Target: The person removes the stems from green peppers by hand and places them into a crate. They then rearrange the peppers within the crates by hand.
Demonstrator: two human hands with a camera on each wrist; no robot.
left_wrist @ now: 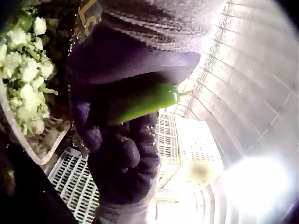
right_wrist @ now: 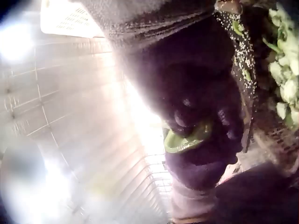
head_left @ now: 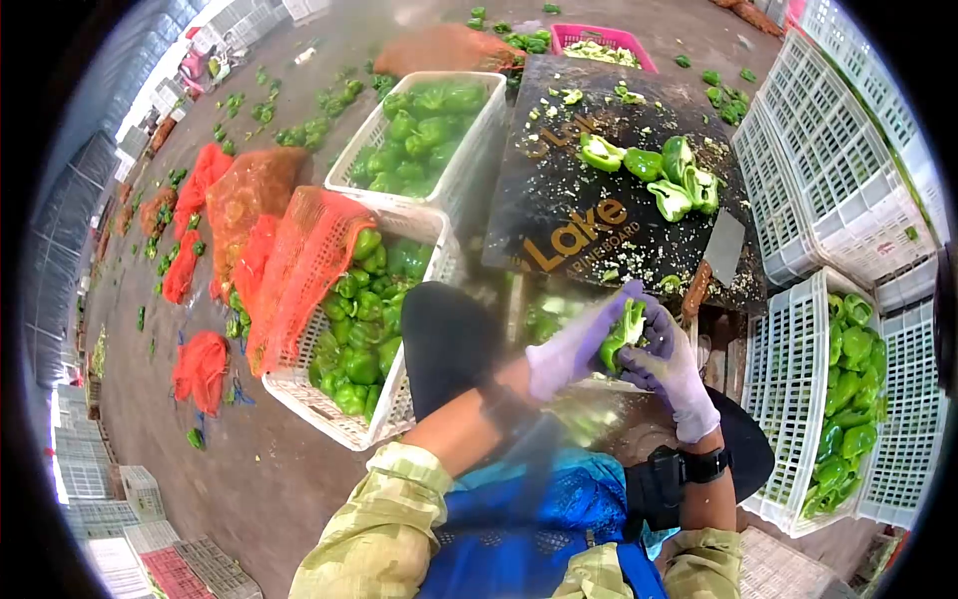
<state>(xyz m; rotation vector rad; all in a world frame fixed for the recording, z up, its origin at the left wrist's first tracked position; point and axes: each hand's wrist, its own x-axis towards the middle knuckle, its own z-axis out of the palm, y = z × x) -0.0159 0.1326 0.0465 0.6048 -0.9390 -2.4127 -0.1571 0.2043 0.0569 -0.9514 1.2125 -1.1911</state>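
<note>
Both hands wear purple gloves and meet in front of the body, around one piece of green pepper. The left hand curls its fingers round the pepper, which shows as a smooth green strip in the left wrist view. The right hand has its fingers bent against the pepper's other side; in the right wrist view a pale green cut edge shows between the gloves. Some fingertips are hidden. On the black board lie cut peppers, scattered seeds and a knife.
Crates of green peppers stand at left and right. A pink basket with pale trimmings is behind the board. Orange net bags drape the left crate. Loose peppers lie on the floor, and white crates are stacked at right.
</note>
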